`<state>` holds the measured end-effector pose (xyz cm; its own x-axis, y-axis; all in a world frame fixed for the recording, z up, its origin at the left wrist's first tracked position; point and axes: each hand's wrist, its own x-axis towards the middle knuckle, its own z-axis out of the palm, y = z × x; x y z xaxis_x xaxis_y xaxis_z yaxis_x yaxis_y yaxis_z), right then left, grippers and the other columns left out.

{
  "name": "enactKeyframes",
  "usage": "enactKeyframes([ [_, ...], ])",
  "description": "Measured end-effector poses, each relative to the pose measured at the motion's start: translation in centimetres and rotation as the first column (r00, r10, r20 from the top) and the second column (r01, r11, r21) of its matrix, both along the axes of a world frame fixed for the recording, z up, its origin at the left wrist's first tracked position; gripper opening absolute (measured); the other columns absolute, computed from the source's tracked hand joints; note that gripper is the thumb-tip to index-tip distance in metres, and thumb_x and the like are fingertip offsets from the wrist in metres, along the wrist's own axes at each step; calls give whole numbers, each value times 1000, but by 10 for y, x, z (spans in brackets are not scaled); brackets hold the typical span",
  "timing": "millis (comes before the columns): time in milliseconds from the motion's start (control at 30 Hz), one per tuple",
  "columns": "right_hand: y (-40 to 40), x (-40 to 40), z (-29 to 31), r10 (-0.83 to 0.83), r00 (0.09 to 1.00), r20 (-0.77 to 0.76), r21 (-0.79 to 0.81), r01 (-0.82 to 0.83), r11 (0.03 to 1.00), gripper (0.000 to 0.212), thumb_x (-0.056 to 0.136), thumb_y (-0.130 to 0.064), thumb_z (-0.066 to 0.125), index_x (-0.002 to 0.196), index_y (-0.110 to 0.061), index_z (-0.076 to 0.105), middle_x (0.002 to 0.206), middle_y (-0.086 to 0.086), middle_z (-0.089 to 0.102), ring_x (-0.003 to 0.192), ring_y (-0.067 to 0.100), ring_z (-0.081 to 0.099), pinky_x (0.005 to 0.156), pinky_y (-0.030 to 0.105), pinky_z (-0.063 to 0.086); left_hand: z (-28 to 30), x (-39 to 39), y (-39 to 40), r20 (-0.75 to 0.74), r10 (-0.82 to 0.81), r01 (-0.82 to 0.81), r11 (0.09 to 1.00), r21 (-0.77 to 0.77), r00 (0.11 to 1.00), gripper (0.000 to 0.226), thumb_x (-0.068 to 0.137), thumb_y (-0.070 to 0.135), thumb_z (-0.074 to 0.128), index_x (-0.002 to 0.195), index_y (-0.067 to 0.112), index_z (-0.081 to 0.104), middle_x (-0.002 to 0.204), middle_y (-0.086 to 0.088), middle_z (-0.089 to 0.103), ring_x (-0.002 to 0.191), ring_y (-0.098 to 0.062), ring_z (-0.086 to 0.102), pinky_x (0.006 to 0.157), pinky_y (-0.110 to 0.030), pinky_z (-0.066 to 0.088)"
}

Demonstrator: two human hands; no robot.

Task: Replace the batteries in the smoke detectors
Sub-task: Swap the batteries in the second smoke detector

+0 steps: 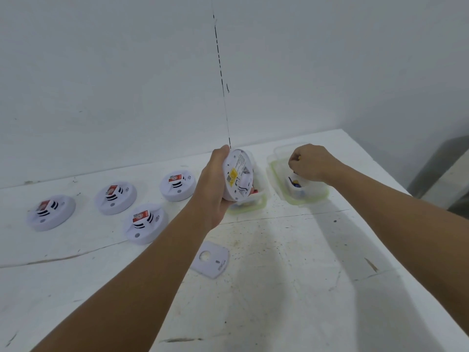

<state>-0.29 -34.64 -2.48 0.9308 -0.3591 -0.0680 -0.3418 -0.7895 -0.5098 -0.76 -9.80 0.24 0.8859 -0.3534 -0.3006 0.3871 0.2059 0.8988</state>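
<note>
My left hand (214,184) grips a white round smoke detector (238,175) tilted on edge, its back with a yellow label facing me, above a clear green-rimmed container (250,208). My right hand (308,162) reaches into a second clear green-rimmed container (314,196), fingers curled and pinching something small with a yellow tip; what it is I cannot tell. A dark battery (295,184) lies in that container. The detector's loose white cover plate (212,259) lies flat on the table below my left hand.
Several more white smoke detectors with red labels sit face up on the white table's left, among them one at the far left (50,212) and one nearest my arm (146,223). A white wall rises behind. The table's right edge (380,163) drops to a dark floor.
</note>
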Motion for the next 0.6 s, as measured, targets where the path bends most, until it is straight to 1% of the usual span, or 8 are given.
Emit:
enactKeyframes([
  [67,2,-2,2,-11,1000,-26,84,13,996,36,95,-12,48,118,9,64,114,24,69,87,27,54,78,36,45,-2,1,2,-3,1,-1,1000,-13,1000,43,102,52,52,125,20,69,105,-5,80,97,-24,75,86,-42,60],
  [100,2,-2,3,2,998,-60,108,4,994,38,95,-10,45,124,8,62,118,22,68,95,32,59,84,38,47,-3,1,4,-4,2,-3,1000,-14,1000,43,102,52,53,124,20,69,104,-5,80,97,-25,74,88,-43,60],
  [167,1,-5,4,64,987,-147,113,-47,992,44,97,-4,41,138,-4,58,137,12,62,123,32,57,100,39,47,-5,2,6,-13,6,-6,1000,-21,1000,42,101,52,53,122,20,70,104,-6,80,97,-25,74,89,-44,60],
  [267,-1,-7,4,146,969,-198,21,-145,989,62,99,-2,46,158,-18,37,148,5,55,134,24,50,103,30,41,-6,3,11,-25,14,-15,999,-43,1000,40,101,52,54,118,20,71,104,-6,80,99,-26,74,89,-45,59],
  [333,-4,-8,2,136,979,-148,-22,-141,990,62,101,-4,50,160,-17,34,151,7,53,137,23,49,103,28,39,-7,4,14,-26,25,-26,999,-43,999,40,101,52,54,118,20,70,105,-6,79,103,-28,73,90,-46,60],
  [433,-7,-6,-1,94,995,-29,-13,-95,995,55,102,-7,53,155,-16,42,149,8,54,134,21,52,100,26,40,-7,5,19,-33,49,-50,998,-38,998,37,100,52,56,114,22,72,103,-6,80,105,-29,73,97,-49,58],
  [533,-6,-4,-4,71,991,117,-3,-71,997,45,103,-8,50,147,-15,54,136,8,64,121,22,60,91,23,42,-6,6,25,-49,77,-80,996,-46,996,38,98,52,59,113,20,73,104,-8,80,106,-31,72,97,-49,58],
  [600,-1,-2,-2,58,974,221,28,-66,997,37,103,-10,49,137,-14,62,125,6,69,110,21,65,79,20,46,-6,8,30,-53,91,-94,994,-60,994,38,98,52,60,114,20,73,106,-8,79,109,-33,71,94,-48,58],
])
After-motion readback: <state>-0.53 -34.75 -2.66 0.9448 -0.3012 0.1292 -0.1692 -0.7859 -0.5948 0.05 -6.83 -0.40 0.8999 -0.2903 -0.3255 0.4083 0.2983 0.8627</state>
